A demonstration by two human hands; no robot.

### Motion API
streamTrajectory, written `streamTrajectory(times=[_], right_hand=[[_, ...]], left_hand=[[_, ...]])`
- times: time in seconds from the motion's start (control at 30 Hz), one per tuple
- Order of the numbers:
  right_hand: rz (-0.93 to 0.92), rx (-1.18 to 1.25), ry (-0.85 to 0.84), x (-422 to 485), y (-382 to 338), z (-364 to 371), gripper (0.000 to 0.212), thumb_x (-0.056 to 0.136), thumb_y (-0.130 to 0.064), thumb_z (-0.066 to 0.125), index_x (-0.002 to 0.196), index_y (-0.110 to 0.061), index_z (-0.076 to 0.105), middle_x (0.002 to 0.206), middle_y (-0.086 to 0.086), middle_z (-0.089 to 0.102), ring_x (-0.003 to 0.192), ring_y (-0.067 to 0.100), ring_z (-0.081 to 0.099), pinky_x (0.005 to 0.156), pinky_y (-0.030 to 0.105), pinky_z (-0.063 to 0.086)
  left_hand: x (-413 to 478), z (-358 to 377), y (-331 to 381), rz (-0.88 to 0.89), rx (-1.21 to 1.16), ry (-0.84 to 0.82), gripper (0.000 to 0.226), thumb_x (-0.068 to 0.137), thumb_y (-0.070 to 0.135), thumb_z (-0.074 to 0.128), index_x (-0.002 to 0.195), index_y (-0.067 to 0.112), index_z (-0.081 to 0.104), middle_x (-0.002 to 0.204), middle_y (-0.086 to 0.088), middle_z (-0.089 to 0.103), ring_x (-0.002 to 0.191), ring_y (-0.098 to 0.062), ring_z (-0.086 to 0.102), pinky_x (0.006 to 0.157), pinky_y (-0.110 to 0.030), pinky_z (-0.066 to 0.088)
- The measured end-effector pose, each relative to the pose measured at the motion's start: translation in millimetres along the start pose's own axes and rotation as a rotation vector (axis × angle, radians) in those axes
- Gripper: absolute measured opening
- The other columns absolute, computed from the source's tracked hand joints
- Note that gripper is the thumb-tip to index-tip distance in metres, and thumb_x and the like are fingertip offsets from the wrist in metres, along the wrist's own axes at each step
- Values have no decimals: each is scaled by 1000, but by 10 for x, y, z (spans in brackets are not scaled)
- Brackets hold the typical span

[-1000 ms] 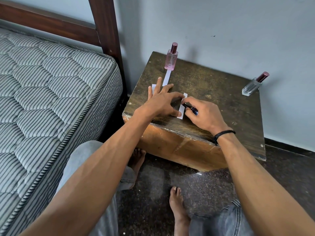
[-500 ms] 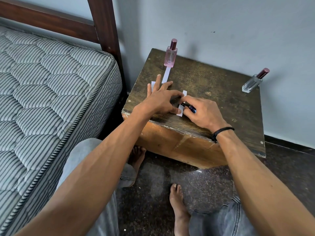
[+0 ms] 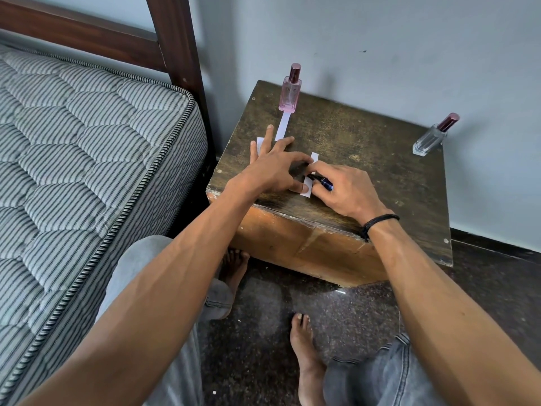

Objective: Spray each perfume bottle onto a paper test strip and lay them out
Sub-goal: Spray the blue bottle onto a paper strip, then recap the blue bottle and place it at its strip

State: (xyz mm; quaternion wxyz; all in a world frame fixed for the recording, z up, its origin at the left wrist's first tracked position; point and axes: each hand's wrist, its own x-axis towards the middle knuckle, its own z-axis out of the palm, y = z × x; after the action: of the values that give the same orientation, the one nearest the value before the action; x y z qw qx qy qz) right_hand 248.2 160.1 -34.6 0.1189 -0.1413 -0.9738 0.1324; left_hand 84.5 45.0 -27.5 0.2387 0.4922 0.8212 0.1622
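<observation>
Your left hand (image 3: 276, 168) lies flat on the rough wooden table (image 3: 366, 148), pinning a thin white paper strip (image 3: 310, 177). Your right hand (image 3: 348, 191) pinches a dark pen (image 3: 322, 181) touching it.

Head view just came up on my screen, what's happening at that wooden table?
A person is writing on a paper strip near the front edge of the wooden table. The left hand presses flat to pin it, while the right hand holds a dark pen with its tip on the strip. A second strip lies in front of the upright pink perfume bottle; a third shows under the left fingers. A clear bottle stands at the far right corner.
</observation>
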Motion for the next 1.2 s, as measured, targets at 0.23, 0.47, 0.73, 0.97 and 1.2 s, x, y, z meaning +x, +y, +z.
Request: streamTrajectory(times=[0.23,0.47,0.73,0.97,1.2], right_hand=[[181,198,-26,44,135,2,26,99,-28,60,123,-37,64,67,-12,52,63,14,52,63,31,40],[219,351,-71,64,213,-67,26,103,-30,59,127,-38,64,69,-11,47,63,6,47,66,29,39],[254,457,-16,92,293,-97,28,106,-33,54,132,-42,58,85,-9,53,78,18,54,76,32,42],[251,451,-17,110,338,-121,32,106,-32,53,136,-44,51,87,-10,48,79,14,51,81,36,46],[261,454,-17,115,281,-133,34,107,-31,52,139,-40,48,97,-14,52,90,2,55,89,33,43]], left_hand=[[-13,-20,13,5,15,1,68,78,51,77,140,47,47,166,4,8,147,-28,-31,117,-60,-16],[-15,-39,-8,27,10,4,67,78,49,78,139,47,49,166,3,10,148,-29,-30,117,-63,-13],[-35,-172,1,46,-59,76,55,81,38,79,132,42,58,164,1,20,151,-28,-21,117,-61,-11],[-42,-321,0,18,-50,289,39,77,27,83,115,25,74,133,-3,56,145,-26,23,120,-39,18],[-80,-268,12,10,-15,292,27,81,24,80,108,23,77,111,1,65,126,-24,37,102,-31,35]])
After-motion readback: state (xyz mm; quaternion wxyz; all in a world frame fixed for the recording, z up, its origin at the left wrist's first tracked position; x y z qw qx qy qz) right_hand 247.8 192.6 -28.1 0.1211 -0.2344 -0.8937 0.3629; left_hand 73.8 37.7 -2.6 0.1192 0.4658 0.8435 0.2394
